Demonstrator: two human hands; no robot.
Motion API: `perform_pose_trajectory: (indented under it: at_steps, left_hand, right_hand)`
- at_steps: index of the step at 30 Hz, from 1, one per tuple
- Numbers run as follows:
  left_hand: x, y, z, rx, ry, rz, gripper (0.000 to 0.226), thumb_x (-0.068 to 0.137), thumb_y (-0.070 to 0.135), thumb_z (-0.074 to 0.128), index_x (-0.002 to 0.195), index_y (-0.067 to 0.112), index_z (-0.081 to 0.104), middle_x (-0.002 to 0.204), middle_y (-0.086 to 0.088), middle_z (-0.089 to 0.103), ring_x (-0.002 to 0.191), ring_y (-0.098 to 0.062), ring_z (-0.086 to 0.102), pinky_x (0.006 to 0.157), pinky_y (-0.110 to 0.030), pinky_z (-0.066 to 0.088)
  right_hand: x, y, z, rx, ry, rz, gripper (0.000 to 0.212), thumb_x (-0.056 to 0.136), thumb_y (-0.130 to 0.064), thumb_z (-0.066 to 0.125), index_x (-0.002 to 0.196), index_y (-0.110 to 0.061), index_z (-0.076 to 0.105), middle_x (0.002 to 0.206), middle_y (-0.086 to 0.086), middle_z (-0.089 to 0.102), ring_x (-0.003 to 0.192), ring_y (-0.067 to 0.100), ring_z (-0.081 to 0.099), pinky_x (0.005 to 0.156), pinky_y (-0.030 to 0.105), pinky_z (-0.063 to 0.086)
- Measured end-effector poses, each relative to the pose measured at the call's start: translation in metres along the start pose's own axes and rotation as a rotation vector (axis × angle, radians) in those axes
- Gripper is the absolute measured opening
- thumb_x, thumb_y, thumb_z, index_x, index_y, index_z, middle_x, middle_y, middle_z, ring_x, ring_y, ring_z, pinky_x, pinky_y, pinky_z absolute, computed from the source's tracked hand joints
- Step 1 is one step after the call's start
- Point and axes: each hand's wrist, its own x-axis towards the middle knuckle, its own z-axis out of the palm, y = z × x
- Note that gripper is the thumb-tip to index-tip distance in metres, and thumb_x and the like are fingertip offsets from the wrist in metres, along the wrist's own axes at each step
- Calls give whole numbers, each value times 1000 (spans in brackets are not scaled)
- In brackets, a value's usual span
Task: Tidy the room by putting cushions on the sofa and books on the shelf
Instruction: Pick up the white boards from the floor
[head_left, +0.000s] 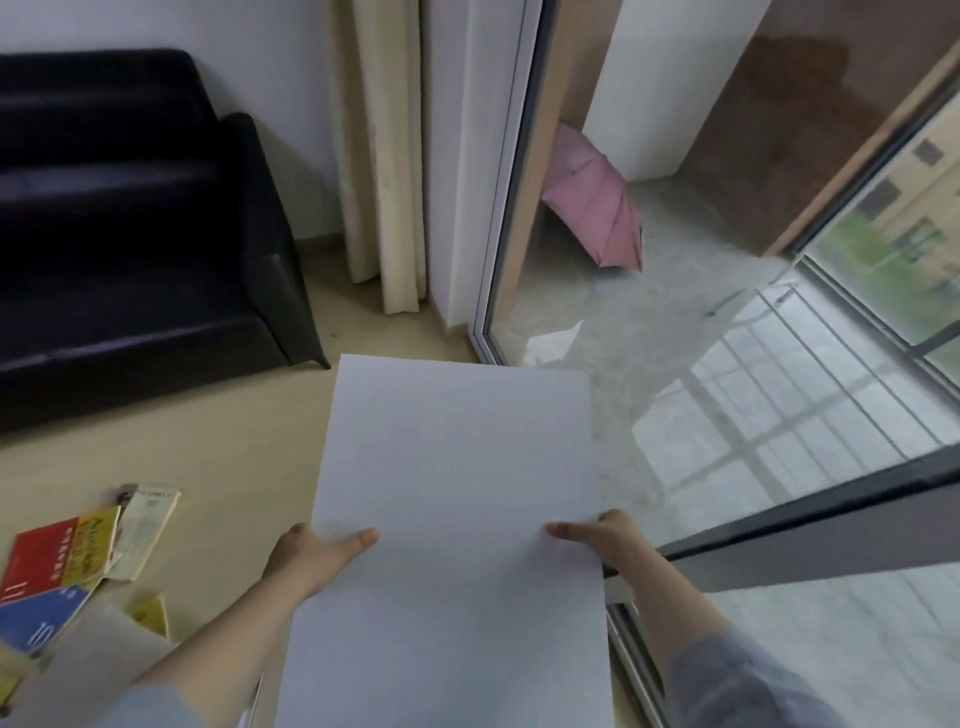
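Observation:
A large flat white sheet or board (452, 499) fills the middle of the view, held out in front of me. My left hand (317, 558) grips its left edge with the thumb on top. My right hand (605, 535) grips its right edge the same way. A black sofa (130, 249) stands at the upper left with no cushions visible on it. Several books (67, 566), red, yellow, blue and cream, lie scattered on the floor at the lower left. No shelf is in view.
Cream curtains (379, 156) hang beside a glass sliding door (753, 338) to the right. Behind the glass a folded pink umbrella (597, 208) lies on a balcony floor. The wooden floor (218, 457) stretches between the sofa and me.

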Motion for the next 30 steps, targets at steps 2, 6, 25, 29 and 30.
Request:
perform_pose_trajectory:
  at_steps: [2,6,25,29,30]
  left_hand:
    - [14,8,-6,-14,-15,-15,107,64,67,71,138,-2,37,142,-16,44,128,-31,45,98,-34,39]
    - [50,24,-17,-32,-26,-28,107,63,69,71,137,-1,40,139,-16,47,124,-32,48,93,-33,41]
    - [166,164,-51,-110,90,-152,109,65,68,71,139,-4,35,143,-16,43,128,-32,45,88,-31,39]
    - [199,191,-57,-124,103,-177,111,61,70,72,137,-4,38,140,-16,47,125,-32,48,84,-29,39]
    - [204,194,-58,-130,102,-189,110,60,69,73,136,-3,40,138,-16,48,124,-32,49,84,-29,40]
  right_hand:
    - [24,-12,2,-7,5,-19,108,-1,-62,88,87,-2,72,87,11,74,82,27,71,83,40,58]
    - [51,-44,5,-60,-16,-12,99,9,-56,89,89,0,73,89,12,74,83,27,71,84,41,58]
    - [223,-225,-17,-247,-113,-83,112,4,-63,85,94,2,73,88,9,73,79,23,69,68,32,54]
    - [266,-245,-17,-251,-136,-78,119,-1,-68,85,93,5,72,92,18,74,84,30,72,74,40,57]
    - [270,-252,-15,-267,-139,-78,116,3,-66,86,93,6,72,92,19,74,83,29,71,70,37,55]
